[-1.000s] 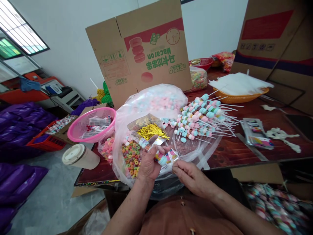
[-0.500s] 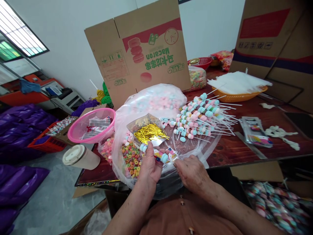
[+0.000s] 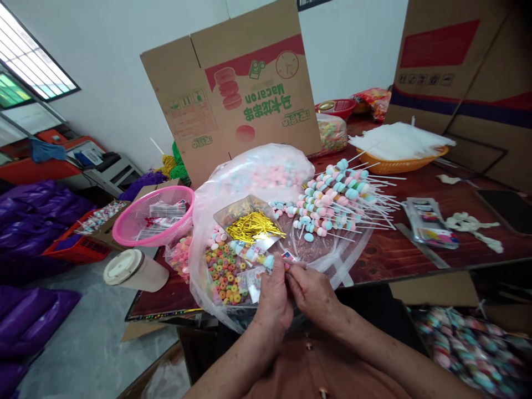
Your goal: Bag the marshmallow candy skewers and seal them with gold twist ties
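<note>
A candy skewer (image 3: 252,254) of pastel and coloured pieces, apparently in a clear wrapper with printing, points up and left from my hands. My left hand (image 3: 274,299) is closed round its lower end, thumb on top. My right hand (image 3: 311,288) presses against the left, its fingers pinched at the wrapper's end by a small printed label (image 3: 288,256); exactly what the fingertips grip is hidden. Just beyond lies a tray of gold twist ties (image 3: 253,226). Below the skewer are loose ring candies (image 3: 220,271) in a plastic-lined basin. Finished-looking skewers (image 3: 336,194) lie piled at right.
A pink basket (image 3: 120,224) with printed wrappers and a lidded cup (image 3: 135,270) stand at left. A carton (image 3: 249,83) rises behind the basin. At right are an orange basket (image 3: 399,162) of white bags, flat packets (image 3: 430,221) and a dark phone-like slab (image 3: 505,209).
My hands have come together, the left moving right and down along the skewer to its lower end. The right fingers now meet the left. The view has shifted slightly.
</note>
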A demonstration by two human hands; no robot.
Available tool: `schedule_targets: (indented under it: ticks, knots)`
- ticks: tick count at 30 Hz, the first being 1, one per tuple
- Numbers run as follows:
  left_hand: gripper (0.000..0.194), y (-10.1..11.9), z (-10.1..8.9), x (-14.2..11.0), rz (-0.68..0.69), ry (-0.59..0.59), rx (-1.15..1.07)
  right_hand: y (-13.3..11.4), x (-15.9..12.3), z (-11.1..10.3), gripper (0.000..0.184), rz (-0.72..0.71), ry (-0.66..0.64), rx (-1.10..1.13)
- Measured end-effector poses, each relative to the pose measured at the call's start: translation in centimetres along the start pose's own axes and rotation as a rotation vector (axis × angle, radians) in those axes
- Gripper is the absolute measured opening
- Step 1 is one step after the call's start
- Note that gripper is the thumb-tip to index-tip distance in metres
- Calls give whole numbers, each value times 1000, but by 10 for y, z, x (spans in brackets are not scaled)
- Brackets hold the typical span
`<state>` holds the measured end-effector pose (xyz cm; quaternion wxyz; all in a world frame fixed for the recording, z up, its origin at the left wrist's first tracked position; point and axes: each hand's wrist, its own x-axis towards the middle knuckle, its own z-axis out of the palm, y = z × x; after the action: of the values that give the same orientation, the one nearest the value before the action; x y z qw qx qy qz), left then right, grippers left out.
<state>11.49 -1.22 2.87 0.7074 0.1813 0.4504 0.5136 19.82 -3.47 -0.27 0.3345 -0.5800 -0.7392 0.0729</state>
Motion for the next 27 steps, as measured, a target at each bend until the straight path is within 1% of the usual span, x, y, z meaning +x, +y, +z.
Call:
schedule_targets:
  ticks: [2, 4, 6, 8, 9, 11, 12, 13, 14, 15, 16, 17, 18, 20, 22, 23, 25, 26, 27]
  knots:
    - [35, -6, -5, 1, -42, -30, 98, 3, -1, 4, 22, 71, -48, 104]
    - [37, -10, -10, 3, -84, -79, 191, 6, -3, 8, 23, 94, -76, 190]
    - [39, -11, -16, 4, -55, -138, 340, 8, -3, 11, 23, 114, -84, 266]
    - [34, -5, -23, 0, 19, -200, 545, 13, -1, 10, 23, 148, -83, 329]
    - [29, 2, -27, -4, 52, -231, 636, 16, 0, 8, 24, 171, -79, 351]
    - [21, 25, -36, -12, 116, -275, 755, 24, 4, 1, 26, 204, -77, 373]
    - [19, 41, -39, -14, 191, -308, 834, 27, 6, -5, 28, 203, -84, 379]
    - [21, 58, -41, -15, 311, -304, 917, 31, 8, -12, 28, 188, -101, 387]
    - [30, 75, -41, -13, 439, -267, 979, 33, 10, -19, 29, 157, -123, 393]
    - [41, 91, -41, -10, 531, -238, 1012, 34, 12, -26, 30, 114, -147, 390]
    - [48, 102, -40, -5, 621, -211, 1004, 34, 13, -33, 30, 61, -167, 376]
    - [47, 109, -39, 1, 647, -219, 981, 33, 15, -39, 31, -2, -181, 351]
    - [42, 111, -38, 6, 607, -244, 958, 32, 17, -44, 31, -69, -186, 313]
    - [33, 103, -38, 14, 492, -319, 981, 30, 21, -50, 31, -199, -191, 207]
    - [23, 83, -40, 17, 409, -433, 1163, 30, 24, -52, 30, -305, -242, 72]
    - [20, 72, -41, 17, 401, -501, 1299, 30, 26, -52, 28, -339, -286, -1]
    - [22, 51, -43, 16, 414, -622, 1541, 34, 29, -51, 22, -384, -390, -112]
    - [26, 42, -44, 15, 419, -659, 1604, 36, 31, -51, 19, -390, -416, -130]
    - [30, 35, -45, 15, 412, -660, 1608, 38, 33, -52, 17, -375, -399, -110]
